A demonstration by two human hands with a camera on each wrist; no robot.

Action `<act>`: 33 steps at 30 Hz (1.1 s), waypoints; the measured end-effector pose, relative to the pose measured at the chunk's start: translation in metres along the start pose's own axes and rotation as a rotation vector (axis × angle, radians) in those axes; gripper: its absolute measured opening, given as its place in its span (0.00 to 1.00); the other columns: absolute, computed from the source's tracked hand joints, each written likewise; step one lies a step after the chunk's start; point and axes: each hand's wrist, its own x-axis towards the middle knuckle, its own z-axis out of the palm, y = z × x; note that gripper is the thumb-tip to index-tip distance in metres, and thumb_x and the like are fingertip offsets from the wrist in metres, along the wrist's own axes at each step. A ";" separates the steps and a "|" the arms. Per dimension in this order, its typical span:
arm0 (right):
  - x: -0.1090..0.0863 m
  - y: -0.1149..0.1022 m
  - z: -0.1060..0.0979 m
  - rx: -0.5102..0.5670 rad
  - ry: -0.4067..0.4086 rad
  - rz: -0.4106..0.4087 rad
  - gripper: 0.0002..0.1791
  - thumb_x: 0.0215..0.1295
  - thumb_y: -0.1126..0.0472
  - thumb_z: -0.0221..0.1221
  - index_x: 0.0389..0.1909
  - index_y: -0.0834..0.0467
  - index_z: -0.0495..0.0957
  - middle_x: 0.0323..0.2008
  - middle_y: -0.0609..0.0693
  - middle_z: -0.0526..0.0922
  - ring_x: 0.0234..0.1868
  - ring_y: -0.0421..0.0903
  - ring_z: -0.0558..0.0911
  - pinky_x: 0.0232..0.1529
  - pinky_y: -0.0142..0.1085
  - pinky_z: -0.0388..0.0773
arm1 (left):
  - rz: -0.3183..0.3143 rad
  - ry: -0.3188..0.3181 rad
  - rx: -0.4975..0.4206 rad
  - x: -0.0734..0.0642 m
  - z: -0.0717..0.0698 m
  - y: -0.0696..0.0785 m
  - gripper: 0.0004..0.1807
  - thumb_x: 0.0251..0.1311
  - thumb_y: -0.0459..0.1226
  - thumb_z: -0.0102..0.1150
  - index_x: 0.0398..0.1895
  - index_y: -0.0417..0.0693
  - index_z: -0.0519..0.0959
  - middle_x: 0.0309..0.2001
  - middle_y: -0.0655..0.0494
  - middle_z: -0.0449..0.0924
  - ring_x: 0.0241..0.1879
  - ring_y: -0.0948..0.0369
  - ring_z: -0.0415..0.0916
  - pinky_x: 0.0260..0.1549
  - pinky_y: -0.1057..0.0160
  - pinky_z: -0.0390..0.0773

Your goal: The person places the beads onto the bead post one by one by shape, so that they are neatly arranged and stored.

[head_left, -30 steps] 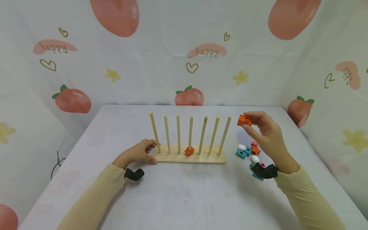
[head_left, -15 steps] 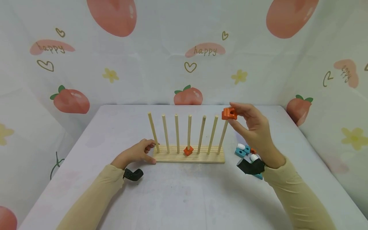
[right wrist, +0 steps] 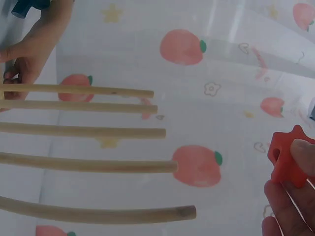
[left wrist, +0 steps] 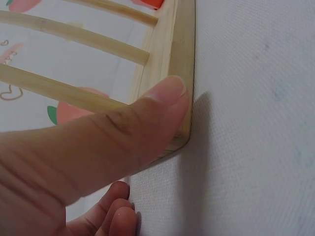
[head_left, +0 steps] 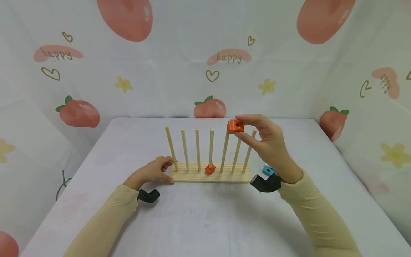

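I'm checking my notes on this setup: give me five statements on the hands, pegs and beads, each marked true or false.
1. The right hand pinches an orange bead. True.
2. Both hands hold beads. False: the left hand holds the left end of the wooden base.
3. A second orange bead sits low on the middle peg. True.
4. The base carries five pegs. False: it carries seven pegs.
5. A blue bead lies right of the base. True.

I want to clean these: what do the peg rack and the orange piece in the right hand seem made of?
The pale seven-peg rack looks like smooth, unpainted wood: grain shows on its surface. The orange star-shaped bead in the right hand may be painted wood or plastic; its even colour and slight sheen fit both.
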 end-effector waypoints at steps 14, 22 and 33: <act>0.014 0.011 0.024 -0.168 -0.051 0.032 0.24 0.47 0.76 0.69 0.49 0.65 0.81 0.43 0.56 0.86 0.47 0.38 0.82 0.50 0.28 0.75 | 0.008 0.001 0.017 0.000 0.000 0.002 0.40 0.44 0.36 0.77 0.60 0.34 0.67 0.55 0.37 0.65 0.50 0.50 0.65 0.53 0.52 0.69; 0.020 0.023 0.032 -0.260 -0.084 0.028 0.21 0.48 0.70 0.71 0.46 0.64 0.82 0.42 0.55 0.87 0.46 0.47 0.84 0.53 0.30 0.75 | 0.004 0.001 0.018 0.001 0.000 0.000 0.40 0.44 0.37 0.77 0.61 0.35 0.67 0.55 0.38 0.65 0.50 0.50 0.65 0.53 0.52 0.69; 0.021 0.027 0.034 -0.325 -0.098 0.012 0.22 0.49 0.67 0.71 0.48 0.62 0.82 0.44 0.53 0.87 0.45 0.45 0.85 0.46 0.29 0.76 | 0.010 0.001 0.013 0.000 0.000 0.000 0.40 0.44 0.37 0.77 0.61 0.34 0.67 0.54 0.38 0.64 0.50 0.50 0.64 0.52 0.52 0.69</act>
